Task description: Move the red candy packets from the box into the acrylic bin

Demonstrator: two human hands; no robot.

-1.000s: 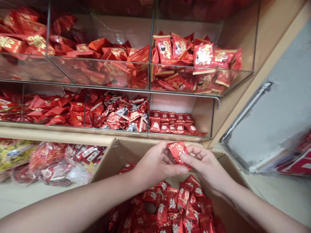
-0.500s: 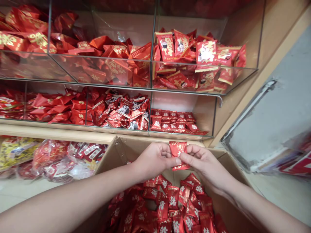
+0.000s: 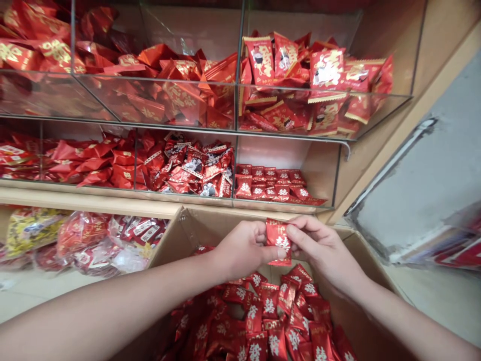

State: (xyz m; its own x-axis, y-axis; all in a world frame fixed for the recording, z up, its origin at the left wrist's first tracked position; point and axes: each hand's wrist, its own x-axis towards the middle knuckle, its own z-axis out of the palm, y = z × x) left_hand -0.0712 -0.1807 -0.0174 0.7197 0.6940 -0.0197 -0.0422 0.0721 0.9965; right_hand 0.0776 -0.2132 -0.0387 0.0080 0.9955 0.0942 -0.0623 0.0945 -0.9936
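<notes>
Between both hands, above the open cardboard box [image 3: 210, 218], is one red candy packet [image 3: 277, 235] with white and gold print. My left hand [image 3: 246, 250] pinches its left and lower part, the thumb across the front. At its upper right edge, my right hand [image 3: 319, 245] grips it between thumb and fingers. Many similar red packets [image 3: 269, 306] lie in the box below the hands.
Behind the box, small red packets [image 3: 270, 185] stand in rows in a clear-fronted shelf compartment. Other compartments hold loose red candies [image 3: 195, 165] and larger gold-printed packets [image 3: 326, 72]. Bagged goods [image 3: 82, 233] sit low at the left. A grey wall [image 3: 443, 165] is at the right.
The packet has been turned a little more upright and faces the camera more fully. My right hand's fingers have shifted up its right edge. The view has moved slightly.
</notes>
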